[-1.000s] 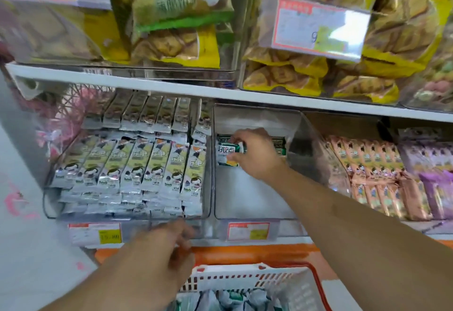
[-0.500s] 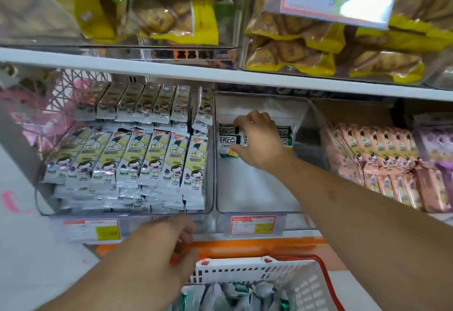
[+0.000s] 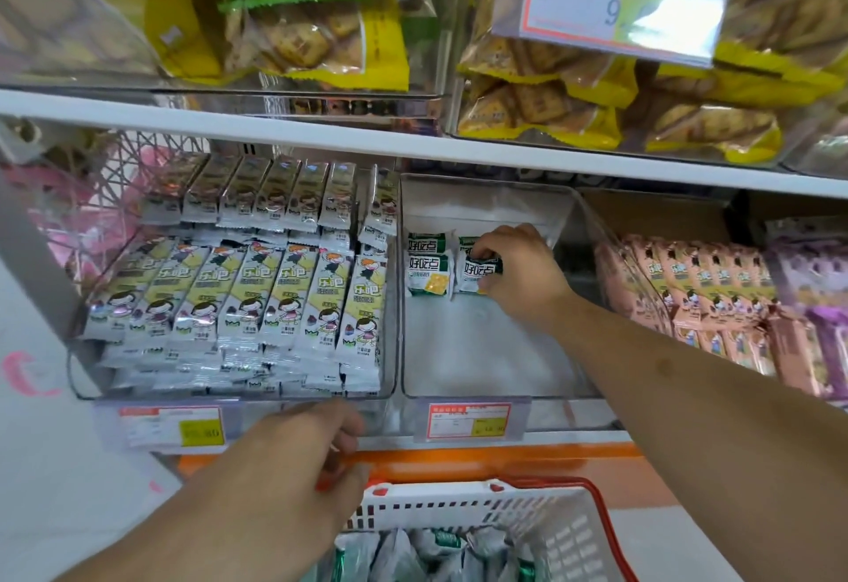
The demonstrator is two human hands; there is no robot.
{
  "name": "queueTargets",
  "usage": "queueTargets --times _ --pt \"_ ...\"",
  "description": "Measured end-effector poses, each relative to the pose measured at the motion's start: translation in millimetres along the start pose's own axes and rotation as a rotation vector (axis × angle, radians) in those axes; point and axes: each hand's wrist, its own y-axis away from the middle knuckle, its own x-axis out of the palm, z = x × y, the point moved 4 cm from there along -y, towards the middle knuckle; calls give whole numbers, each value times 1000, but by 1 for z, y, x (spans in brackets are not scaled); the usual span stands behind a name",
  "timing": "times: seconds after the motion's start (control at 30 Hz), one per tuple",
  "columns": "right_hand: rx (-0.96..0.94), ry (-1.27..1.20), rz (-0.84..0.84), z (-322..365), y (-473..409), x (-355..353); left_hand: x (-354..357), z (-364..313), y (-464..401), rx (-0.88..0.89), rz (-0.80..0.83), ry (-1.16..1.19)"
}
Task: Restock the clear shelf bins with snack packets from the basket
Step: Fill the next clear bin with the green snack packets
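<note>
My left hand (image 3: 293, 467) shows only its back, so I cannot tell whether its curled fingers grip the red handle at the white basket's (image 3: 463, 501) near-left rim. The basket is cut off at the bottom edge, its green-and-white packets (image 3: 431, 549) only partly visible. My right hand (image 3: 518, 274) reaches into the middle clear bin (image 3: 486, 352), fingers curled down on a green-and-white snack packet (image 3: 477, 274) at the far end; its upper half is hidden. Just left stand two more packets (image 3: 429, 267).
</note>
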Motion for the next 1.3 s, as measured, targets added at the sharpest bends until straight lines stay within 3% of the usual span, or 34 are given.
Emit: queueTargets --times 0.27,0.5,0.67,0.9,1.07,1.3 --pt "-113 113 -63 6 -7 8 1 -1 -2 -8 8 -7" --pt "-27 -29 68 0 0 4 2 1 0 -9 -3 -10" --pt "71 -50 13 2 15 -8 1 0 1 3 0 -30" --pt "228 51 293 46 14 10 0 -2 1 -21 14 -17" --pt "329 140 233 58 5 23 -1 -3 0 -18 5 -23" --pt "258 235 144 62 -6 29 1 -2 -3 -7 6 -27"
